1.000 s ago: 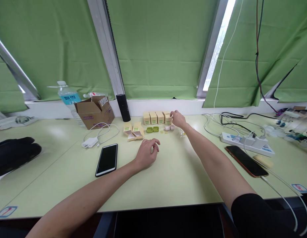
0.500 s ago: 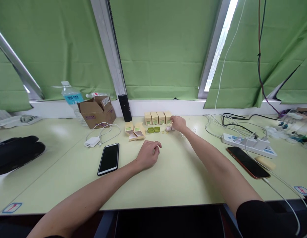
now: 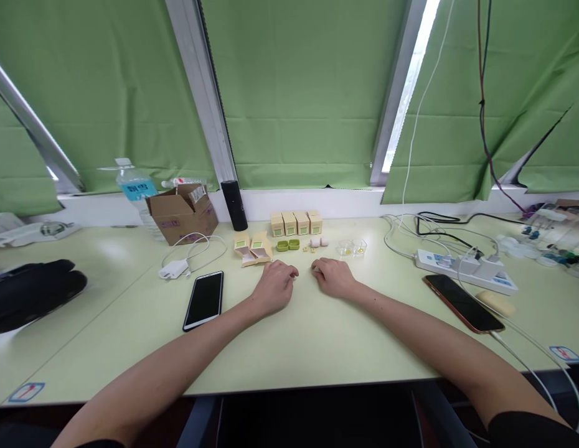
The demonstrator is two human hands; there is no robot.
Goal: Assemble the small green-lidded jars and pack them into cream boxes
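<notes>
My left hand (image 3: 274,287) rests on the table with its fingers loosely curled and nothing visible in them. Opposite it, my right hand (image 3: 334,277) also lies with curled fingers, apart from every object. Beyond the hands stands a row of several small cream boxes (image 3: 296,224). Two opened cream cartons (image 3: 253,247) lie to their left, just past my left hand. In front of the row are two small green containers (image 3: 288,245), tiny yellowish pieces (image 3: 309,249) and pale pink pieces (image 3: 319,242). Clear containers with yellow bits (image 3: 352,247) sit beyond my right hand.
Left are a smartphone (image 3: 204,300), a white charger with cable (image 3: 174,269), a cardboard box (image 3: 183,214), a water bottle (image 3: 139,193) and a black cylinder (image 3: 234,205). Right are a power strip (image 3: 467,272), another phone (image 3: 463,303) and loose cables. A black bag (image 3: 35,294) lies far left.
My right hand has drawn back from the rightmost cream box to the table nearer me, beside my left hand. The clear containers have come into full sight. My left hand has curled slightly more.
</notes>
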